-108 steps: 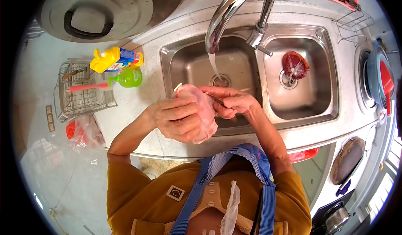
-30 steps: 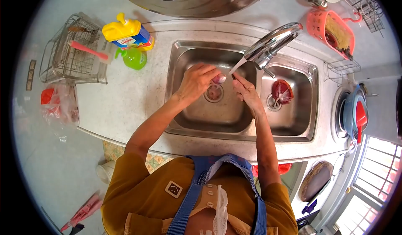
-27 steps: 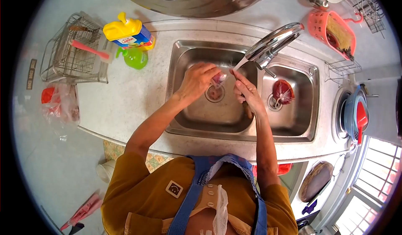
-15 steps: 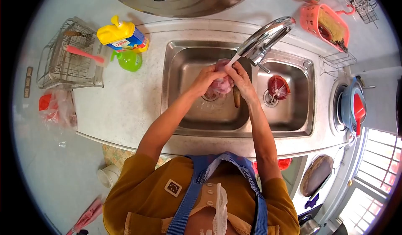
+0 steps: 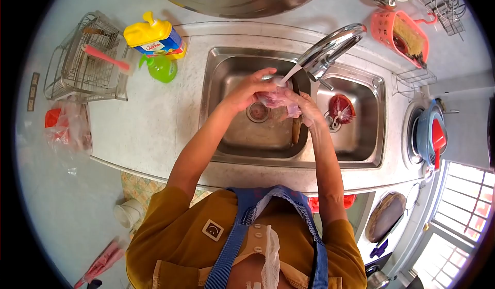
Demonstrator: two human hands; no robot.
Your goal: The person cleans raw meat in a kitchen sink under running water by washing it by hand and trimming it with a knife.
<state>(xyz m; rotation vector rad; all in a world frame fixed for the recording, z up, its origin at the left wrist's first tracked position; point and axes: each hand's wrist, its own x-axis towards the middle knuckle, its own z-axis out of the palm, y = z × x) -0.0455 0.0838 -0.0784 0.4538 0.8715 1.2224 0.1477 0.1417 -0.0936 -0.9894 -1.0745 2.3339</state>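
Note:
A piece of pink raw meat [image 5: 280, 99] is held between my two hands over the left basin, under the stream from the faucet [image 5: 330, 46]. My left hand [image 5: 249, 91] grips its left side, with a finger stretched out above it. The fingers of my right hand [image 5: 308, 108] are closed on its right end. Below my right hand shows a wooden handle [image 5: 296, 133], lying against the right side of the left basin [image 5: 234, 144]. A dark flat part stands above the handle, partly hidden by my hand. Water falls onto the meat near my left fingertips.
In the right basin [image 5: 368, 139] lies a dark red item in clear plastic [image 5: 341, 109]. A yellow detergent jug [image 5: 154, 39] and a green pump bottle [image 5: 162, 69] stand left of the sink, beside a wire rack [image 5: 85, 77]. A pink basket [image 5: 399, 36] hangs at the upper right.
My hands have moved apart, and the meat is spread wider between them. My left hand has lifted a finger, and my right hand has shifted slightly lower and to the right.

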